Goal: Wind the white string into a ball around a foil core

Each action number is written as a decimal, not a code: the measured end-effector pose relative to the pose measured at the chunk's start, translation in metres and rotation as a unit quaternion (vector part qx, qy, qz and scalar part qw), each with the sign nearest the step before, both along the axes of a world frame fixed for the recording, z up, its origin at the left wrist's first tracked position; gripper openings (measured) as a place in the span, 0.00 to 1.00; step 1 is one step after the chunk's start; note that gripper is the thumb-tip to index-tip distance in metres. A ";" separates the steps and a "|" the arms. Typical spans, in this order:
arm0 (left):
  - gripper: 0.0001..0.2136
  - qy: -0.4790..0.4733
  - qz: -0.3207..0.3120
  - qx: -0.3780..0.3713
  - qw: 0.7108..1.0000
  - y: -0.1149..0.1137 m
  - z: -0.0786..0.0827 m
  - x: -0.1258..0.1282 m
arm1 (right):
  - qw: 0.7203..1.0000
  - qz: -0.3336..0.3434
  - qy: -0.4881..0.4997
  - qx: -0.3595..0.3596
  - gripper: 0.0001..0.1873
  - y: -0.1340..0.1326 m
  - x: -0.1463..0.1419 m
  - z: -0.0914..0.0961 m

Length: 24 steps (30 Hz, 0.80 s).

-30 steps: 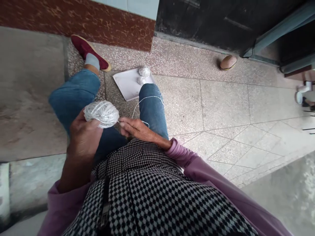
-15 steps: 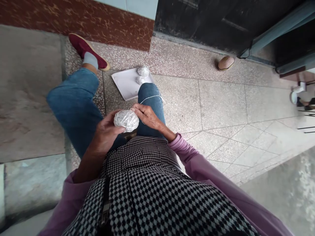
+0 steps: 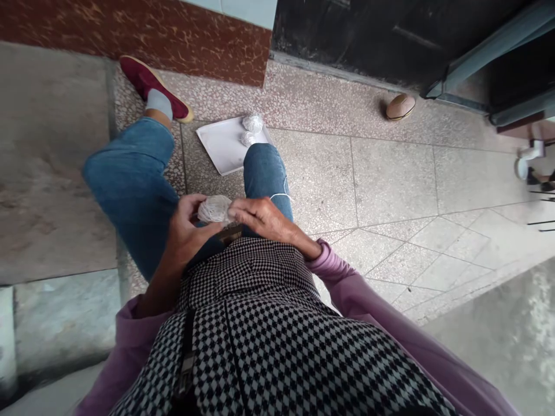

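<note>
A ball of shiny white twine (image 3: 214, 208) sits above my lap. My left hand (image 3: 185, 230) is closed around its left and lower side, fingers behind and thumb along the bottom. At the ball's right edge, my right hand (image 3: 263, 218) has its thumb and fingers pinched together against the windings. A loose strand of white twine (image 3: 281, 196) curves over my right knee, just beyond that hand. What exactly lies between the right fingertips is partly hidden, but it appears to be the twine.
On the speckled floor beyond my knees lies a white tray (image 3: 217, 147) with two wound balls (image 3: 252, 122) at its right side. A brown rounded object (image 3: 400, 107) rests near the dark door (image 3: 347, 46). A red marbled wall base (image 3: 173, 46) runs along the far side.
The ball has turned and shifted slightly left in my left hand. My right hand has moved lower along the ball's edge, and the loose strand has slid down over the knee.
</note>
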<state>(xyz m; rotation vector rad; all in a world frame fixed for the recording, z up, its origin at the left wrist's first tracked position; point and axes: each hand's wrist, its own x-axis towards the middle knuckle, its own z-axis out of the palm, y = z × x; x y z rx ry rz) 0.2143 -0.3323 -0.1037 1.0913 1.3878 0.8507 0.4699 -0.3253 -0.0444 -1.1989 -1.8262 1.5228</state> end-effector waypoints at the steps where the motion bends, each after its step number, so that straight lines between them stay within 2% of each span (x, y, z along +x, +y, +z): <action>1: 0.32 -0.020 -0.032 -0.030 0.999 -0.002 0.005 0.000 | 1.000 -0.024 -0.006 0.003 0.18 0.010 0.003 -0.002; 3: 0.31 -0.100 -0.070 -0.080 0.989 -0.006 0.012 0.002 | 0.998 -0.060 -0.011 -0.009 0.22 0.025 0.006 -0.010; 5: 0.32 -0.211 -0.078 -0.097 0.970 -0.008 0.015 0.002 | 0.997 -0.075 0.001 -0.033 0.25 0.032 0.003 -0.021; 8: 0.33 -0.325 -0.036 -0.094 0.940 -0.012 0.014 0.001 | 0.995 -0.078 0.022 -0.066 0.27 0.025 -0.008 -0.039; 12: 0.32 -0.366 0.050 -0.076 0.926 -0.011 0.008 0.002 | 0.993 -0.055 0.006 -0.103 0.26 0.007 -0.023 -0.054; 15: 0.32 -0.309 0.103 -0.062 0.943 -0.003 0.001 0.005 | 0.994 -0.015 -0.003 -0.112 0.20 -0.007 -0.028 -0.056; 19: 0.41 -0.102 0.165 -0.010 0.981 0.004 0.000 0.006 | 0.998 0.031 -0.015 -0.056 0.17 -0.027 -0.025 -0.046; 21: 0.43 -0.004 0.131 -0.010 0.991 0.003 0.006 0.003 | 0.999 0.044 -0.011 -0.025 0.19 -0.028 -0.021 -0.038; 24: 0.39 0.028 0.005 -0.073 0.997 -0.003 0.024 -0.001 | 0.999 0.034 -0.022 -0.008 0.16 -0.014 -0.011 -0.031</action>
